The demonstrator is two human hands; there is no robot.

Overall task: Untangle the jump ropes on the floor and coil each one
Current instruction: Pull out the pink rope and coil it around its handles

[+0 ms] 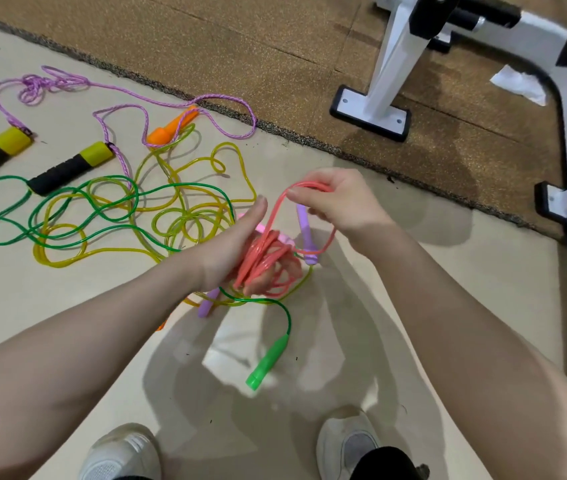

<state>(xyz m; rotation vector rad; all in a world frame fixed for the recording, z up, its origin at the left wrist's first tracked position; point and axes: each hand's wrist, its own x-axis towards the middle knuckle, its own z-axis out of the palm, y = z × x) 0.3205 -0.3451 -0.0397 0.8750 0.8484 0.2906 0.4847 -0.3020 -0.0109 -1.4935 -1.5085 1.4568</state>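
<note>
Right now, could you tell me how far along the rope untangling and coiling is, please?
No rope lies coiled yet. In hand: the glossy pink plastic rope is partly wound around the left hand, while the right hand pinches its next loop. Left: the translucent green rope and yellow rope lie tangled on the floor; the braided purple rope lies loose.

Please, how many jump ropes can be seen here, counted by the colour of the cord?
coral-pink rope: 1
green rope: 1
yellow rope: 1
purple braided rope: 1
Total: 4
</note>
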